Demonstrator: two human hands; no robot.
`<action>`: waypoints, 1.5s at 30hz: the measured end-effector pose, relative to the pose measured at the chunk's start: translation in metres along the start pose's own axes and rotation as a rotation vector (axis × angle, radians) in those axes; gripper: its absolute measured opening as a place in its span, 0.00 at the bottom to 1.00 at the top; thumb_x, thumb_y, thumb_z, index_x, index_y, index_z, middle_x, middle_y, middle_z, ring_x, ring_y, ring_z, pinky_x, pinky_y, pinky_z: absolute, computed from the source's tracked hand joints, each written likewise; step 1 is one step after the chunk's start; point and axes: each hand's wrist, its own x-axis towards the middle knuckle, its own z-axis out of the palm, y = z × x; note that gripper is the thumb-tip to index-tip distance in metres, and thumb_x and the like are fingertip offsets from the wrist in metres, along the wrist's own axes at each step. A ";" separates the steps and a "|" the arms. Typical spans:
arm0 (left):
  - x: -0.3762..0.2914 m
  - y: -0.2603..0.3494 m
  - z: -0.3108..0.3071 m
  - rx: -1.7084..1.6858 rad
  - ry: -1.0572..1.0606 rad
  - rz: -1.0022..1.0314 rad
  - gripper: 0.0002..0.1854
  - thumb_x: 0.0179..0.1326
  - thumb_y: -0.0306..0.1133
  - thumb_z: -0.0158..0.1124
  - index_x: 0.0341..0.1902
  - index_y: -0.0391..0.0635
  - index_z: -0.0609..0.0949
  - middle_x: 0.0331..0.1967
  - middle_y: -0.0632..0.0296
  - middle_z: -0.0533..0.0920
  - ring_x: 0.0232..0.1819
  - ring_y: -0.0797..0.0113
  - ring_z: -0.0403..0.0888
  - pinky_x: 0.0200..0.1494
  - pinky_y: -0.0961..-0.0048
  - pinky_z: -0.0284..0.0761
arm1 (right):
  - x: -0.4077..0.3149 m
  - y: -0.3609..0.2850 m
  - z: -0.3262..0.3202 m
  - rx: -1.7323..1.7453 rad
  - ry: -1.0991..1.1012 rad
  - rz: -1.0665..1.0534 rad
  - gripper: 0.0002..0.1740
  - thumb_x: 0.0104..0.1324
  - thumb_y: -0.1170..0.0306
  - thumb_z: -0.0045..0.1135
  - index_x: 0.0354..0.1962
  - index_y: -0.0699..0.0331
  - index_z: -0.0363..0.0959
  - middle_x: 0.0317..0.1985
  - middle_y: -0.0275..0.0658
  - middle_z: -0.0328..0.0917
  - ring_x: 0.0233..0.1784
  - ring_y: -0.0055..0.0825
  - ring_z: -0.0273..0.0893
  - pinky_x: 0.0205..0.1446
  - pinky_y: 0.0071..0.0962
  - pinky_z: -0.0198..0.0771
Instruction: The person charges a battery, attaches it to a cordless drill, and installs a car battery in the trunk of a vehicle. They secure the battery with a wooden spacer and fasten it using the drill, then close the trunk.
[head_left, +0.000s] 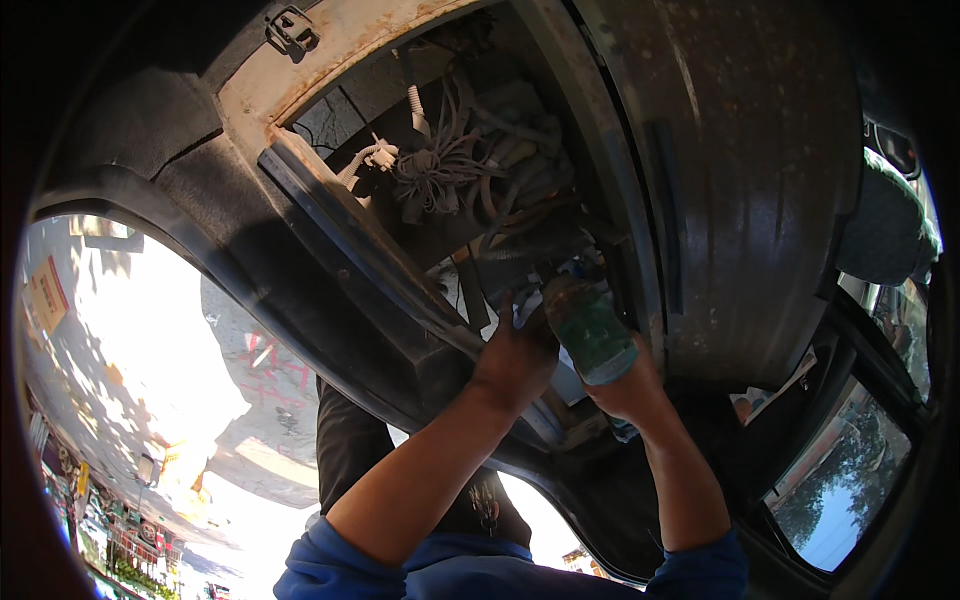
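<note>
A clear plastic bottle with greenish liquid (592, 337) lies tilted over the opening, its neck end pointing away from me. My right hand (624, 384) is wrapped around it from the right and below. Close against its left side is my left hand (519, 358), with one finger raised. The inner fingers of that hand are in shadow, so its grip is hidden. Beyond the hands, a vehicle's engine bay (517, 225) contains dusty hoses and a bundle of cables (431, 169). Dark shade hides what lies below the bottle's neck.
A rusty metal frame (330, 64) with a latch (292, 31) rims the opening. A raised, stained metal panel (739, 195) stands along the right side. The black door sill (360, 360) runs between me and the bay. Sunlit ground (262, 420) lies outside, at left.
</note>
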 end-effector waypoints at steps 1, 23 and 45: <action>0.000 0.000 0.000 0.001 -0.012 0.002 0.29 0.68 0.33 0.59 0.74 0.49 0.75 0.77 0.59 0.71 0.80 0.60 0.63 0.83 0.34 0.45 | 0.001 0.000 0.000 -0.009 0.004 -0.010 0.24 0.55 0.75 0.75 0.50 0.66 0.82 0.44 0.50 0.89 0.49 0.41 0.89 0.51 0.36 0.81; 0.000 -0.003 0.005 0.034 0.059 0.020 0.26 0.69 0.33 0.56 0.70 0.43 0.79 0.76 0.58 0.72 0.80 0.64 0.63 0.81 0.34 0.52 | 0.000 0.011 0.008 -0.039 0.069 -0.079 0.25 0.54 0.74 0.74 0.52 0.64 0.82 0.44 0.50 0.88 0.49 0.46 0.89 0.52 0.38 0.80; -0.003 -0.015 0.003 0.239 0.091 0.159 0.26 0.67 0.29 0.57 0.70 0.42 0.77 0.79 0.57 0.69 0.82 0.65 0.62 0.82 0.44 0.55 | -0.128 0.015 0.015 0.695 0.336 0.292 0.10 0.65 0.80 0.65 0.44 0.66 0.79 0.32 0.37 0.82 0.28 0.22 0.77 0.31 0.26 0.70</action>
